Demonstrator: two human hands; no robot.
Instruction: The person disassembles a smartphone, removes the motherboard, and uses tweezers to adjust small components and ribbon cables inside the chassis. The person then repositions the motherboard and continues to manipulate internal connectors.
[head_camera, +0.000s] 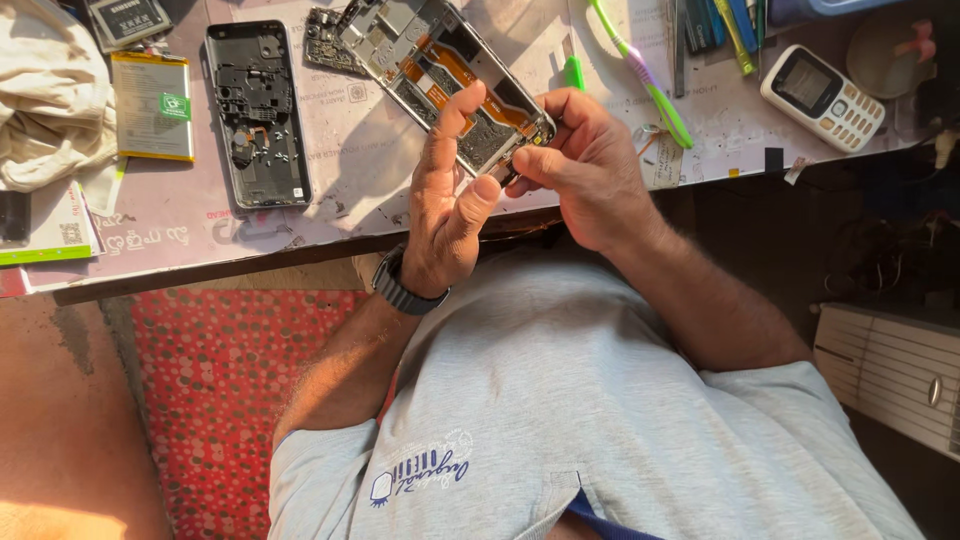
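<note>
opened phone (440, 75) bottom edge hidden behind right hand (585, 165), battery (128, 20) cut off at top edge

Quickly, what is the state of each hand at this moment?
Left hand: closed on the opened phone frame, holding it.
Right hand: fingertips pinched at the frame's lower corner; whether they hold anything small cannot be told.

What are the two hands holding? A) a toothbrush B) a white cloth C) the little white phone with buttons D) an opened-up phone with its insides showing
D: both the left hand and the right hand grip the opened phone, whose inner parts and orange strips are bare, above the table. The toothbrush, cloth and white phone lie untouched.
</note>
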